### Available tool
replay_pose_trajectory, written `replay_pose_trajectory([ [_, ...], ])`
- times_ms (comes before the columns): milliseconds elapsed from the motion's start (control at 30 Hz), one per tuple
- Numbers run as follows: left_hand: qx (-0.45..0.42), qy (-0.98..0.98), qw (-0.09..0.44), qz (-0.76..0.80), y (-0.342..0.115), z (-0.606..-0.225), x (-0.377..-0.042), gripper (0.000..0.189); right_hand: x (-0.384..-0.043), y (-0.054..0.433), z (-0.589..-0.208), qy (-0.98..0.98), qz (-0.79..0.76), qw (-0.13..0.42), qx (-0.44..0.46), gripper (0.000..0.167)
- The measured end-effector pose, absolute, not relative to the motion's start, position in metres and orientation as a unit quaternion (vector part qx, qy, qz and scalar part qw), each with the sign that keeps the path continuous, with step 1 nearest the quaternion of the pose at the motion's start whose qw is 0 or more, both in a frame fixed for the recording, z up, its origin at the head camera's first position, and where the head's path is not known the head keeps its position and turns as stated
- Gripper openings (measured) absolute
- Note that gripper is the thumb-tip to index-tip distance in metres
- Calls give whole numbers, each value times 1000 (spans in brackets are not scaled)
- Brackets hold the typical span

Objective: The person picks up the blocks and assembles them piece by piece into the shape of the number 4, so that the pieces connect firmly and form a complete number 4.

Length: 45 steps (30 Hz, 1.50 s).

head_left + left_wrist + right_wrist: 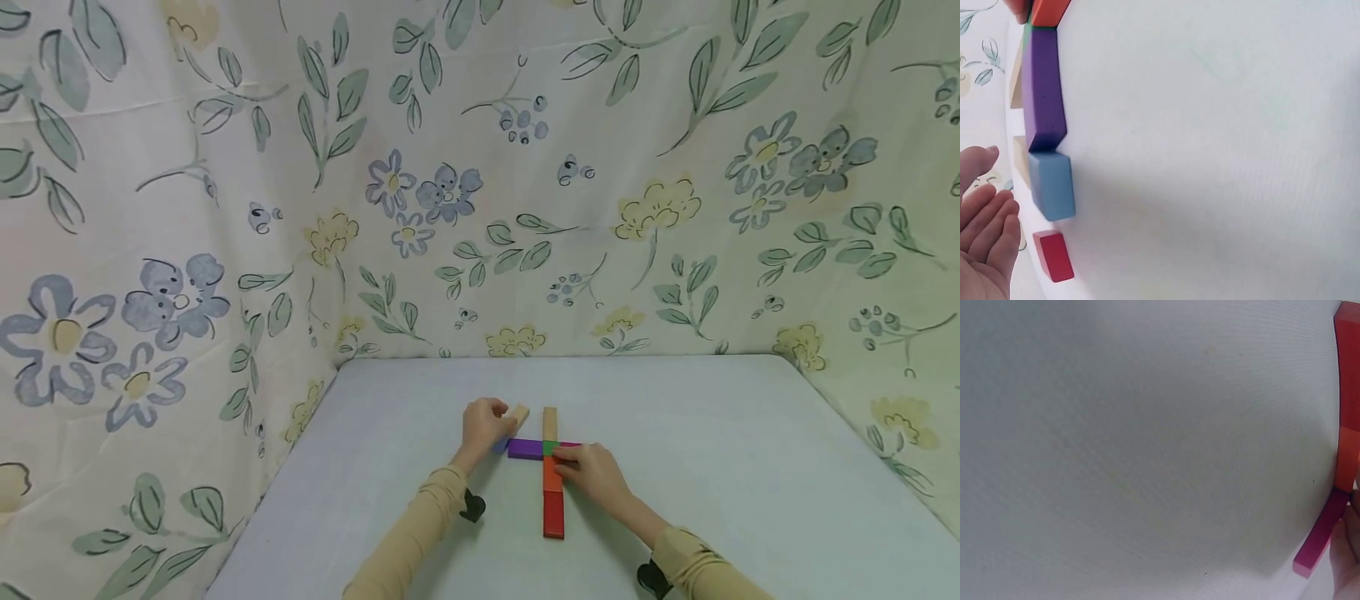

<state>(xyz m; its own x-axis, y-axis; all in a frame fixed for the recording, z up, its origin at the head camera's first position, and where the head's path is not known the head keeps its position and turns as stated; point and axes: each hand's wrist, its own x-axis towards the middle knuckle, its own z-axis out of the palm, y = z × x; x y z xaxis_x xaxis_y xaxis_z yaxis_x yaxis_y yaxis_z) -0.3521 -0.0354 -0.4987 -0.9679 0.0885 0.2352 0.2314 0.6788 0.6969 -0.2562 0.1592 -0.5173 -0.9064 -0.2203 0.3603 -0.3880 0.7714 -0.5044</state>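
My left hand [486,429] is at the far left end of a block arrangement, its fingertips overlapping a bare wood block [519,414]. In the left wrist view its thumb and loosely bent fingers have a gap between them, beside a light blue block [1054,186] and a small red block [1057,257]. My right hand [596,475] touches the crossing, fingertips at the green block [550,447] and the orange block [552,473]. A magenta block [1321,534] extends to the right, partly under the fingers. A purple block [526,449] extends left from the green one.
A second bare wood block [550,422] stands at the top of the cross, and a red block [553,514] forms its near end. The white tabletop [720,450] spreads around them. A floral cloth [480,183] hangs behind and at both sides.
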Motion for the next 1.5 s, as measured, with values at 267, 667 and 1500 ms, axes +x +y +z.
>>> replay_pose_trajectory([
  [267,-159,-897,115,-395,-45,-483,-363,29,-257,159,-516,-931,300,131,161,26],
  [667,-176,-876,91,-440,-65,-452,-379,31,-255,160,-517,-927,301,147,166,25],
  [1500,-169,-857,45,-485,-103,-450,-390,41,-258,159,-518,-929,308,127,159,26],
])
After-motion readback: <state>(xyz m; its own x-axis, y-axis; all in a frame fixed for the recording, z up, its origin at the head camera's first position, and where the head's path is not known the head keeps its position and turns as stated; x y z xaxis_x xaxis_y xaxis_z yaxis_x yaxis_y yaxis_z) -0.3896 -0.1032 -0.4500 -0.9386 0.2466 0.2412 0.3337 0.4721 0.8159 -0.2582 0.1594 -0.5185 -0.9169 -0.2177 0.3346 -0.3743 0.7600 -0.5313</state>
